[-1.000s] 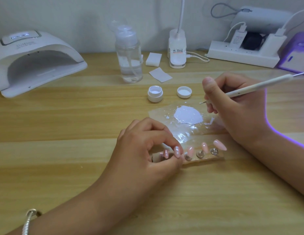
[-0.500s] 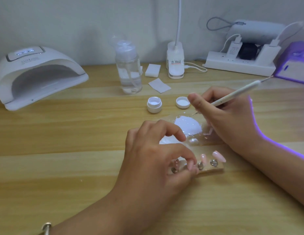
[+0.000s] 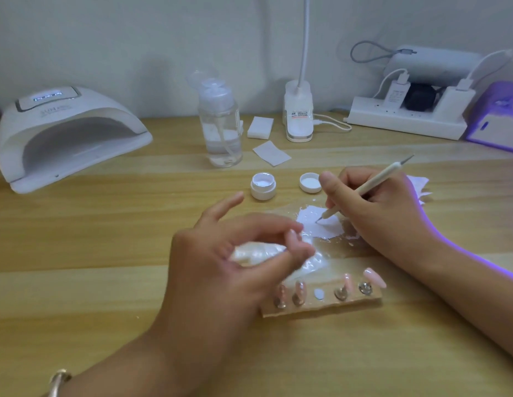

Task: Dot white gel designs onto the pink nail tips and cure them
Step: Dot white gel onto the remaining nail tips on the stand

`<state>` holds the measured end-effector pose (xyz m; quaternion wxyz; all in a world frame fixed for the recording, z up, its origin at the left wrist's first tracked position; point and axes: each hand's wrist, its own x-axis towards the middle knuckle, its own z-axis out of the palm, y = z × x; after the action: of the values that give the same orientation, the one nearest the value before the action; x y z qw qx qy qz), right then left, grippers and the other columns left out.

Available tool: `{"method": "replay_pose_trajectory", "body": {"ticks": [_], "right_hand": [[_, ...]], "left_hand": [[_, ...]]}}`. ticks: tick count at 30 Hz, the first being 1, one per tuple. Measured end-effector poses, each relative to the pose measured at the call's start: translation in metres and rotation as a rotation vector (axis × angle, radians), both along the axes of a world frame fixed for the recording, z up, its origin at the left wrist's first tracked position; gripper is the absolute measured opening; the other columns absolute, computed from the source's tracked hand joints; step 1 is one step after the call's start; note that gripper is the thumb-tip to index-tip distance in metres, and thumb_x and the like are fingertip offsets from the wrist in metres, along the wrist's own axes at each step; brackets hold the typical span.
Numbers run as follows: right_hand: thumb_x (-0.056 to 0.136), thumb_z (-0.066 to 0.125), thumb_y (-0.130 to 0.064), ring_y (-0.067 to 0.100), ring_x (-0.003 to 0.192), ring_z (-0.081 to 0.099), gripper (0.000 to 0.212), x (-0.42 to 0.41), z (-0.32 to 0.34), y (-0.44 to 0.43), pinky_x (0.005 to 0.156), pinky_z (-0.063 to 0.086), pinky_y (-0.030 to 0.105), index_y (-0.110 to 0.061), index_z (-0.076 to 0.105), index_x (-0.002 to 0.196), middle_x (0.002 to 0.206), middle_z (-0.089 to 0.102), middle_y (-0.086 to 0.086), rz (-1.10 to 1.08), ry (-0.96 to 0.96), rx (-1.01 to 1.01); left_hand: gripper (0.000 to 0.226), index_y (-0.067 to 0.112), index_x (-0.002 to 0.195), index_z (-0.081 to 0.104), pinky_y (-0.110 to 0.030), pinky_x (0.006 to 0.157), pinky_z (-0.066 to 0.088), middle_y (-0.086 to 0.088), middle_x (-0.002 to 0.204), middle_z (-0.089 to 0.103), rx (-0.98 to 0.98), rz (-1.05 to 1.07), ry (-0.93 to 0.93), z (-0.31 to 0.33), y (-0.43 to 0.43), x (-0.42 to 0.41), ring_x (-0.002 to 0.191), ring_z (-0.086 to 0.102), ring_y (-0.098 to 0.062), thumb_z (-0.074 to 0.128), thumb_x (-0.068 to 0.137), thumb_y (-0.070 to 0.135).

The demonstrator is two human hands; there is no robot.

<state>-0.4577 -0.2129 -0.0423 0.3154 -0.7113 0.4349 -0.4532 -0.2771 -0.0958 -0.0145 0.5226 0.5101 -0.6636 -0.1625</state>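
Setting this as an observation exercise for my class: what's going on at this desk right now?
A person is doing nail art. The right hand holds a dotting pen, its point in the white gel puddle on a clear sheet. The left hand, blurred, appears to pinch one pink nail tip; the holder strip has a bare middle spot, and four tips are mounted. The curing lamp stands empty at far left.

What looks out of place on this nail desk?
On the holder strip the middle spot is bare: only a pale pad shows between four pink nail tips. The blurred left hand may hold the fifth.
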Motion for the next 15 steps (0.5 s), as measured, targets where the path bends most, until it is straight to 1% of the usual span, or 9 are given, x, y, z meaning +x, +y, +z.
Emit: {"method": "replay_pose_trajectory", "body": {"ticks": [2,3,4,6,7,8,10,13,15], "right_hand": [[0.096,0.063,-0.032,0.003,0.038,0.051,0.048,0.000,0.000,0.000,0.042,0.037,0.013,0.002,0.058,0.063,0.045,0.055,-0.013,-0.013,0.008,-0.018],[0.096,0.063,-0.032,0.003,0.039,0.051,0.047,-0.001,0.000,0.000,0.042,0.036,0.012,0.003,0.058,0.064,0.044,0.054,-0.012,-0.019,0.012,-0.023],[0.096,0.063,-0.031,0.002,0.039,0.051,0.047,-0.001,-0.001,0.000,0.042,0.035,0.011,0.003,0.058,0.064,0.044,0.053,-0.013,-0.019,0.014,-0.023],[0.096,0.063,-0.030,0.002,0.040,0.049,0.047,0.000,-0.001,0.001,0.043,0.036,0.012,0.004,0.058,0.064,0.043,0.052,-0.015,-0.012,0.023,-0.020],[0.096,0.062,-0.029,0.002,0.041,0.049,0.047,0.000,-0.001,0.001,0.044,0.036,0.012,0.005,0.057,0.064,0.043,0.052,-0.014,-0.016,0.025,-0.023],[0.096,0.062,-0.028,0.003,0.041,0.049,0.047,0.000,-0.001,0.000,0.044,0.035,0.012,0.005,0.056,0.064,0.044,0.052,-0.010,-0.026,0.025,-0.028],[0.097,0.062,-0.029,0.002,0.042,0.050,0.047,0.000,0.000,0.000,0.044,0.036,0.013,0.007,0.056,0.066,0.047,0.051,0.001,-0.024,0.013,-0.020],[0.097,0.060,-0.025,0.000,0.043,0.053,0.048,0.000,0.000,0.001,0.045,0.035,0.012,0.011,0.054,0.067,0.043,0.048,-0.006,-0.002,0.017,-0.009],[0.097,0.060,-0.025,0.001,0.044,0.050,0.048,0.000,0.000,0.001,0.045,0.035,0.012,0.011,0.054,0.067,0.047,0.049,0.002,-0.022,0.020,-0.030]], "left_hand": [[0.011,0.028,0.073,0.078,-0.005,0.078,0.045,0.020,0.075,0.074,0.120,0.022,0.164,0.000,-0.006,0.005,0.074,0.068,0.008,0.087,0.069,0.026],[0.010,0.026,0.071,0.078,-0.005,0.069,0.047,0.016,0.073,0.075,0.166,0.020,0.224,-0.002,-0.010,0.008,0.072,0.068,0.006,0.087,0.067,0.024],[0.010,0.026,0.072,0.078,-0.008,0.065,0.048,0.012,0.072,0.075,0.202,0.008,0.263,-0.004,-0.012,0.009,0.070,0.068,0.002,0.087,0.066,0.024],[0.011,0.029,0.072,0.079,-0.021,0.066,0.051,0.008,0.073,0.076,0.246,-0.018,0.322,-0.008,-0.016,0.012,0.067,0.067,-0.013,0.086,0.064,0.028],[0.011,0.031,0.071,0.079,-0.025,0.065,0.052,0.007,0.075,0.076,0.254,-0.026,0.343,-0.009,-0.017,0.013,0.066,0.065,-0.021,0.085,0.063,0.032],[0.011,0.031,0.071,0.079,-0.026,0.063,0.050,0.006,0.076,0.076,0.251,-0.032,0.355,-0.010,-0.017,0.014,0.066,0.061,-0.024,0.084,0.062,0.035],[0.010,0.031,0.072,0.080,-0.023,0.060,0.045,0.007,0.078,0.077,0.241,-0.056,0.356,-0.011,-0.019,0.015,0.066,0.056,-0.022,0.082,0.064,0.036],[0.010,0.029,0.077,0.081,-0.020,0.060,0.042,0.011,0.082,0.076,0.254,-0.104,0.328,-0.011,-0.019,0.016,0.068,0.055,-0.013,0.079,0.069,0.034],[0.012,0.029,0.082,0.082,-0.013,0.061,0.042,0.012,0.074,0.073,0.259,-0.119,0.322,-0.013,-0.019,0.016,0.068,0.056,-0.004,0.078,0.071,0.034]]}}
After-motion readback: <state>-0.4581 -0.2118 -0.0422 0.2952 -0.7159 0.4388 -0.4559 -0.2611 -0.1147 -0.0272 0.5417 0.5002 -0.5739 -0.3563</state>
